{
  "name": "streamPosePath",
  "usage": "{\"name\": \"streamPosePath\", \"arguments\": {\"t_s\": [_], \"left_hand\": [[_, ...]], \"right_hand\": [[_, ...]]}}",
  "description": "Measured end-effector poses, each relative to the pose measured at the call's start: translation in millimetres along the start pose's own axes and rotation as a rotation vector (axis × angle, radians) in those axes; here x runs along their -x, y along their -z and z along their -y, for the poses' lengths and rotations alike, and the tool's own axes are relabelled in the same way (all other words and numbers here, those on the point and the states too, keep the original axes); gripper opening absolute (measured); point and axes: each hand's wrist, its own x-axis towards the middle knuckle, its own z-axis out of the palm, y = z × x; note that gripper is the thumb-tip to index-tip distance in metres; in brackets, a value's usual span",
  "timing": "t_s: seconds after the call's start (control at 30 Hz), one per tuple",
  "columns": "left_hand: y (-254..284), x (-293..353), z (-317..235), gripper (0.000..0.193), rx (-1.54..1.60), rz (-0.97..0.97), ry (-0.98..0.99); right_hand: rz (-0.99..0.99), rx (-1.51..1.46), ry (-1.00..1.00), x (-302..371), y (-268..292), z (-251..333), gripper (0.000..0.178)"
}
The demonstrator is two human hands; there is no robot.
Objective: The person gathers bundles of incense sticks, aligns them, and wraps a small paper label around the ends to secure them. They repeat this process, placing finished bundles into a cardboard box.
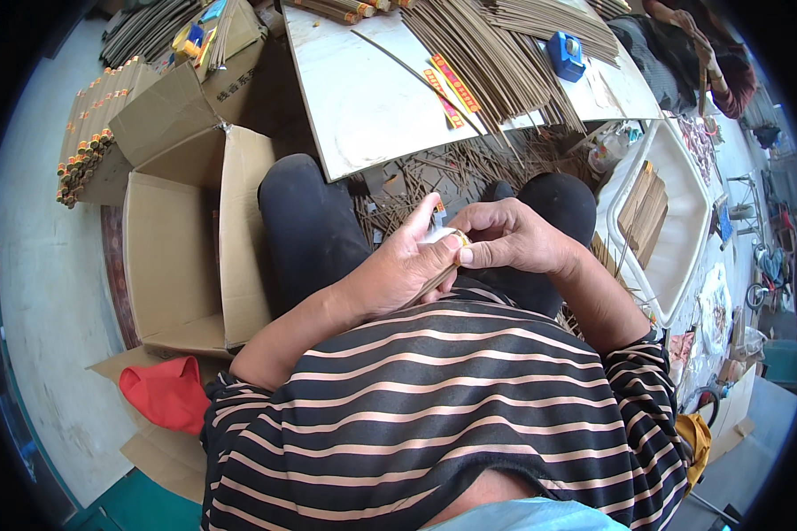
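Above my lap, my left hand is wrapped round a bundle of thin brown incense sticks, its upper end toward my right hand. At that end a whitish and yellow wrapping shows, partly hidden by my fingers. My right hand pinches the wrapping with thumb and fingers, right against the left thumb. Most of the bundle lies hidden inside the left palm.
The white table ahead bears loose incense sticks, red-yellow labels and a blue tape dispenser. An open cardboard box stands left, beside stacked bundles. A white tub is right; another person sits beyond.
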Motion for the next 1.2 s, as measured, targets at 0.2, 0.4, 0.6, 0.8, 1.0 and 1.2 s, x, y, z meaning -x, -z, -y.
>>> {"name": "streamPosePath", "arguments": {"t_s": [0.2,0.4,0.6,0.8,1.0,1.2], "left_hand": [[5,-2,5,0.078,0.092,0.011,0.053],[7,-4,12,0.068,0.172,0.038,0.032],[9,-3,11,0.062,0.225,0.093,0.026],[18,-4,20,0.054,0.357,0.148,0.03],[20,-4,21,0.052,0.467,0.183,0.017],[15,-3,15,0.037,0.494,0.195,0.024]], "right_hand": [[0.009,0.042,0.035,-2,4,-2,0.024],[0.017,0.183,0.078,-3,4,9,0.022],[0.009,0.293,0.163,-2,-1,18,0.021],[-0.001,0.492,0.318,-3,-6,23,0.017],[0.009,0.474,0.356,-3,-8,23,0.013],[0.08,0.305,0.399,-4,-4,13,0.015]]}}
